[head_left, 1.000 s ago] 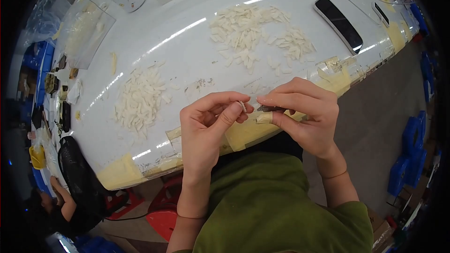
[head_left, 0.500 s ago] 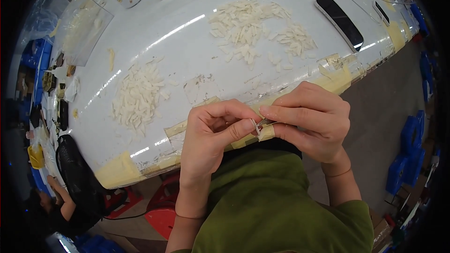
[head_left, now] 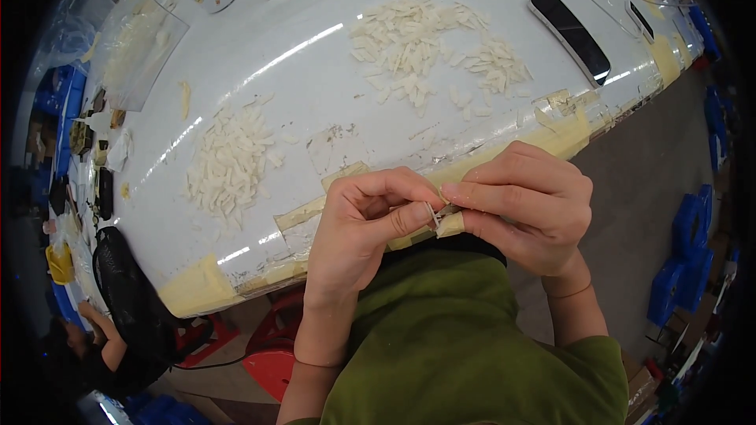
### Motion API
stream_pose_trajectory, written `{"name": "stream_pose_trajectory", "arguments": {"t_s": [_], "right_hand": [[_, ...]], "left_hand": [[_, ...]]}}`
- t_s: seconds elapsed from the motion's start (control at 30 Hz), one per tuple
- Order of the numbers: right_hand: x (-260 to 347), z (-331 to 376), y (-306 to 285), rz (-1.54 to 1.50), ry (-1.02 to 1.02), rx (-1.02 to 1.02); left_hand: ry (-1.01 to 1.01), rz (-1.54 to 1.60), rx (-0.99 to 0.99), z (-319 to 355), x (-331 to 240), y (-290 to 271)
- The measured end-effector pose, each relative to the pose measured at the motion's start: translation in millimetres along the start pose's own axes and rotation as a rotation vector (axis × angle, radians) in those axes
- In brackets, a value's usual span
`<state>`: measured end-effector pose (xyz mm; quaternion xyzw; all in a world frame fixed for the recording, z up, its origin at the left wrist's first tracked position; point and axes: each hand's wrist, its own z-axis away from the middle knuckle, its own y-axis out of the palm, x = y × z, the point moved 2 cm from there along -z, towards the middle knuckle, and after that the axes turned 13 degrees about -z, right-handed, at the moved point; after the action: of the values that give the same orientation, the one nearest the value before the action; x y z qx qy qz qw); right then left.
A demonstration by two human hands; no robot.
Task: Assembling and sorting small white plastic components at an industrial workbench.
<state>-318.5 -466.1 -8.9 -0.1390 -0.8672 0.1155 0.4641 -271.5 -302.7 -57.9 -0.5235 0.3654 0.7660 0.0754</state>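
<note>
Between both hands, a small pale piece (head_left: 450, 224) is pinched by the left hand (head_left: 366, 224) and right hand (head_left: 528, 205). Beyond the knuckles lie white heaps (head_left: 228, 161) on the table (head_left: 315, 79).

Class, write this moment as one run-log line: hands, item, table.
left hand: pinching small white piece | right hand: pinching same piece | white table: two piles of white pieces, black phone
</note>
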Motion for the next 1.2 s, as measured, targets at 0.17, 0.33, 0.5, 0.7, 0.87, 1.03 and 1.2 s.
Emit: {"name": "stream_pose_trajectory", "arguments": {"t_s": [0.17, 0.33, 0.5, 0.7, 0.87, 1.03, 1.2], "right_hand": [[-2, -1, 2, 0.005, 0.012, -0.029], [-15, 1, -7, -0.057, 0.158, -0.063], [-45, 1, -22, 0.103, 0.398, -0.184], [-49, -4, -14, 0.165, 0.336, -0.025], [-45, -5, -9, 0.052, 0.307, 0.043], [-39, -6, -6, -0.023, 0.319, -0.062], [-33, -5, -7, -0.067, 0.302, -0.113]], "left_hand": [[0.021, -0.01, -0.012, 0, -1, -1], [0.058, -0.188, -0.16, 7, -18, -10], [0.233, -1.203, -0.971, 27, -59, -53], [0.188, -1.631, -1.221, 29, -65, -71], [0.239, -1.618, -1.168, 15, -56, -50], [0.492, -1.556, -0.661, -15, -27, -4], [0.519, -1.562, -0.545, -35, -12, 12]]}}
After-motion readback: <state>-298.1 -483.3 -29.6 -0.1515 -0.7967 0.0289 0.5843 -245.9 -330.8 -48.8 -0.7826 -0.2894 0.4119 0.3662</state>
